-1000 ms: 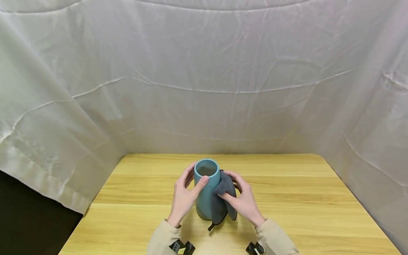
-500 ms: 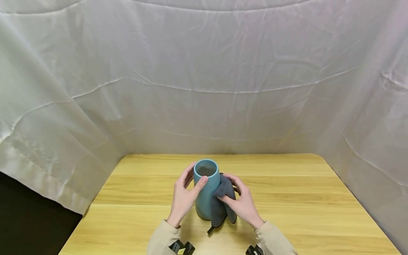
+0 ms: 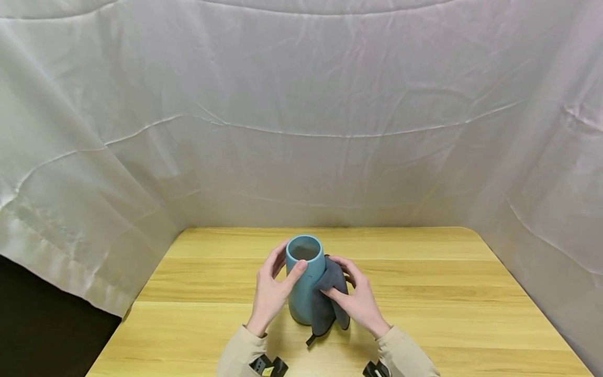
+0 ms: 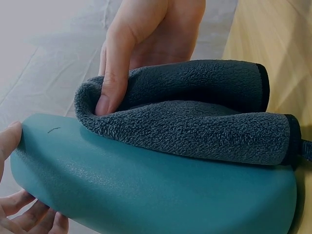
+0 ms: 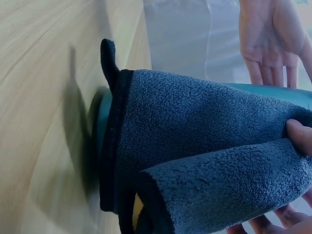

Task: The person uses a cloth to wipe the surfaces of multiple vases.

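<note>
A teal vase (image 3: 301,298) with a wide round mouth stands upright on the table. My left hand (image 3: 273,293) holds it near the rim, thumb on the near side and fingers round the far left. Against the vase's right side lies a dark grey cloth (image 3: 322,309), gripped by my right hand (image 3: 358,298). In the left wrist view the right thumb presses into a fold of the cloth (image 4: 195,126). The right wrist view shows the cloth (image 5: 195,117) hanging down the vase, its black hem and loop near the table. Cloth hides the vase's right side.
The wooden table (image 3: 424,293) has pale yellow grain. A light grey curtain (image 3: 301,157) hangs behind it and along both sides. A dark area (image 3: 47,319) shows at the lower left, beyond the table.
The right hand and cloth have slid slightly downward along the vase, mostly in the first half second. The left hand and the vase have stayed nearly still.
</note>
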